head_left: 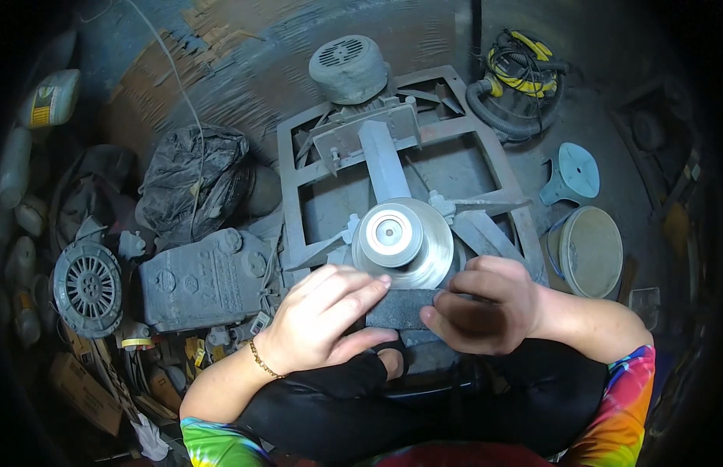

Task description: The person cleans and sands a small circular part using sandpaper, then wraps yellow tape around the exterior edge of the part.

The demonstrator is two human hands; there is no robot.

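This is a workshop, and a dusty one. A heavy grey motor (347, 71) sits on a bare metal frame (290, 194), with a grey strip (386, 159) running from it toward a round, shiny wheel (437, 249). To the left lie a big metal casing (202, 276) and a slotted round cover (87, 288), both coated in grey dust, beside a dirty black bag (194, 175). Plastic bottles (54, 97) line the left edge, above a cardboard box (85, 393) and loose scraps. A yellow-and-black vacuum cleaner (525, 97), a pale blue stool (577, 170) and a bucket (557, 247) stand on the grimy floor at right; the panel (167, 93) at the back is splintered.
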